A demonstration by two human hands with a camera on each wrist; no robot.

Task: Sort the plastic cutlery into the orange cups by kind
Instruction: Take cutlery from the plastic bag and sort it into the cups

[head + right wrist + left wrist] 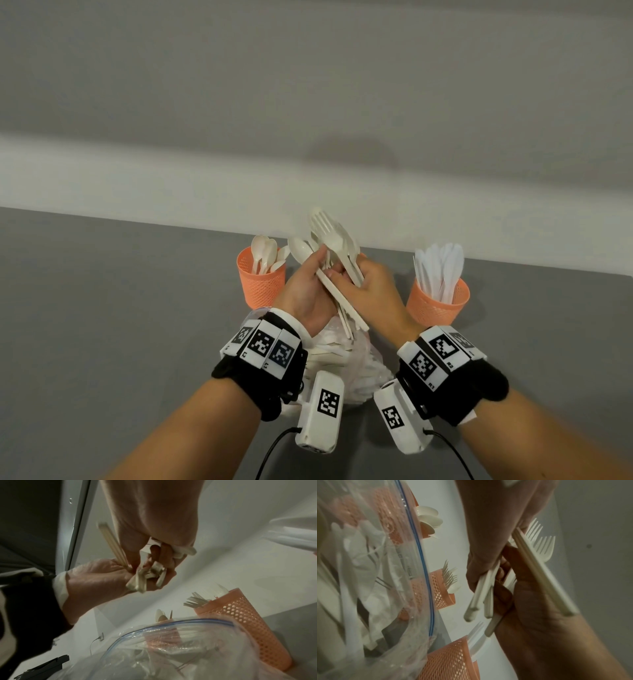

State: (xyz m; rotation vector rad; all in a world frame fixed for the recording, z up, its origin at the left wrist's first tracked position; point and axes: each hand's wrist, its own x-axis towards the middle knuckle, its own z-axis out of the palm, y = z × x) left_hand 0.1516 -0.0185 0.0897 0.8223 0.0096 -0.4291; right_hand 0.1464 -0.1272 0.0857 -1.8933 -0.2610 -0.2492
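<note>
Both hands meet above the grey tabletop (102, 308), sharing a fanned bunch of cream plastic forks and spoons (334, 253). The left hand (305, 291) curls round the handles from 8 o'clock; the right hand (371, 291) pinches several from 4 o'clock. Orange mesh cup of spoons (262, 277) stands at 9 o'clock of the bunch, orange mesh cup of white knives (436, 303) at 3 o'clock. A clear zip bag of cutlery (356, 363) lies below at 6 o'clock.

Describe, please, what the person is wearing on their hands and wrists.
The left hand and the right hand wear thin clear gloves. Each wrist carries a black band with white blocks printed in black square codes, plus a white boxy camera unit trailing a black cable.
</note>
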